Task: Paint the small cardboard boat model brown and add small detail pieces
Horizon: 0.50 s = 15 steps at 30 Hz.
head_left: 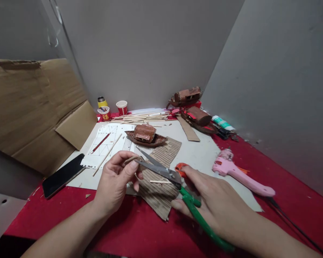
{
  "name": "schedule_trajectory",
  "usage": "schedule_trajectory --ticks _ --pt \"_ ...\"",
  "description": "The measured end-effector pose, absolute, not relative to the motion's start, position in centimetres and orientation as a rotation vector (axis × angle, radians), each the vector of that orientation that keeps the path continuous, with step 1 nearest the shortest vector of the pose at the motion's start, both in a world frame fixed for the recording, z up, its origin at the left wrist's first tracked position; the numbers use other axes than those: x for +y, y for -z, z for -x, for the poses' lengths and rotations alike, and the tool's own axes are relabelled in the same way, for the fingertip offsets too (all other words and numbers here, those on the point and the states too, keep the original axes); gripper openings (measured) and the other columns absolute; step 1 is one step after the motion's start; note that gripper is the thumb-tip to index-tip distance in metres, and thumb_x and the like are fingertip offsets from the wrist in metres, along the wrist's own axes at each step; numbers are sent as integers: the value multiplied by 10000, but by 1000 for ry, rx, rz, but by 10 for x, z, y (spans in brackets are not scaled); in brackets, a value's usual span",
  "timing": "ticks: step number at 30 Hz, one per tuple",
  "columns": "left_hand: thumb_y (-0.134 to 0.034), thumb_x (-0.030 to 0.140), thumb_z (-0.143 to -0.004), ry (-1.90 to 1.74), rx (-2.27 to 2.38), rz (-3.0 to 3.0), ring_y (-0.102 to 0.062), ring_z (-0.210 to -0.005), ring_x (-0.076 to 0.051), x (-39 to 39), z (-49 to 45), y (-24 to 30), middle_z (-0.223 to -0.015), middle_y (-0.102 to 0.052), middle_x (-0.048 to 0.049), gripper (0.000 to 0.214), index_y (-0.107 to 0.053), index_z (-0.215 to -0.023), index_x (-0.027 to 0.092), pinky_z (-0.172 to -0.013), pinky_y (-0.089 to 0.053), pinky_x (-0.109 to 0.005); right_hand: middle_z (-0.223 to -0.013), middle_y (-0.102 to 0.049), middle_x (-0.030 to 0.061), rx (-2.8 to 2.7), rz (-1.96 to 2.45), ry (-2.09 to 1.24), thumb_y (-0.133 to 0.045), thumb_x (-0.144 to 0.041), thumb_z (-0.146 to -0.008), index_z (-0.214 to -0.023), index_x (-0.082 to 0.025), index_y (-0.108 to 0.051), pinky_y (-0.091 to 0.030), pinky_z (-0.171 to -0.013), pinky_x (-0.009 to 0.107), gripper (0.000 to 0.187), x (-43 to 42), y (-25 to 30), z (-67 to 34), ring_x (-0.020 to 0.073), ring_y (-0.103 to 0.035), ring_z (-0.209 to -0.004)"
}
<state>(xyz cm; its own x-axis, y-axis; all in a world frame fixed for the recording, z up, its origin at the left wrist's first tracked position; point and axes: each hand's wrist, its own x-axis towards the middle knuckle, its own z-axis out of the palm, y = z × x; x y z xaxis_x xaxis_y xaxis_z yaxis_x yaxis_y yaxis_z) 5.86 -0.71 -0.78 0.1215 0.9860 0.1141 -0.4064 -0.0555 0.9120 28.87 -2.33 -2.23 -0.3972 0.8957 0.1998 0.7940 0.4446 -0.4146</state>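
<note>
My left hand (118, 177) pinches a small piece of cardboard (134, 159) between thumb and fingers. In my right hand (212, 200) is a pair of scissors (161, 170) with green handles, its blades parted and one tip right by the left thumb and the cardboard piece. Whether the blades touch the piece I cannot tell. Below the hands lies a corrugated cardboard sheet (158, 204) with a short wooden stick (160, 182) over it. Just beyond stands a small brown model boat (145, 136) with a curved roof.
A pink glue gun (242, 175) with a cord lies at right, a black phone (63, 175) at left. A drawing (111, 139) holds a pencil (100, 143). Behind are wooden sticks (142, 117), paper cups (122, 107) and more model boats (197, 120). Large cardboard (29, 107) leans at left.
</note>
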Motion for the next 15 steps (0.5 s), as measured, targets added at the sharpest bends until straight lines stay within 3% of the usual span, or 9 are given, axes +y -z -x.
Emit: schedule_trajectory --ticks 15 --pt "-781 320 -793 -1286 686 -1057 -569 -505 -85 -14 -59 11 -642 -650 25 150 -697 -864 218 -426 -475 -155 -725 -659 38 -2389 1394 -313 -526 -516 -890 -871 -232 -474 -335 -547 294 289 -35 14 -289 206 -579 -581"
